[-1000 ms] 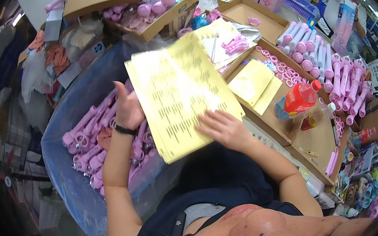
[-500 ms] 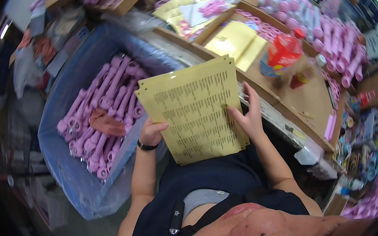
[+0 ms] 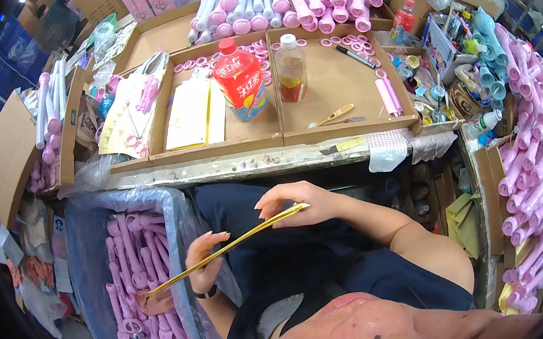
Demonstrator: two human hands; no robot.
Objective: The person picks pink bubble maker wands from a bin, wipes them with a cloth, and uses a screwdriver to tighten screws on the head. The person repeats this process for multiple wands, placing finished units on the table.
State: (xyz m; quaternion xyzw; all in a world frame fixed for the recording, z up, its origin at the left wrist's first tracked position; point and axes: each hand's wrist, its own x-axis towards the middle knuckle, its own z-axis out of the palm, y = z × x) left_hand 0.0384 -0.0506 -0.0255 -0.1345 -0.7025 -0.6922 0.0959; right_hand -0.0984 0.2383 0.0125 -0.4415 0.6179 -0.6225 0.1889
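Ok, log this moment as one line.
left hand: grips yellow sheet stack | right hand: holds its far end | stack: edge-on over lap | blue bin: pink tubes

Left hand [image 3: 203,261]: fingers extended toward 1 o'clock, wrist banded, forearm entering from 6 o'clock. Right hand [image 3: 299,203]: fingers curled, pinching, pointing to 9 o'clock; bare forearm running to 4 o'clock.

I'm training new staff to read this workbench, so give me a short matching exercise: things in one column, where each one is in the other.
Things:
1. yellow sheet stack
2. red-labelled bottle
3. black marker
4. pink tubes

Places:
A. in the blue bin lined with plastic
B. in the right cardboard tray
C. between both hands
D. in the left cardboard tray

Pairs: 1-C, 2-D, 3-B, 4-A
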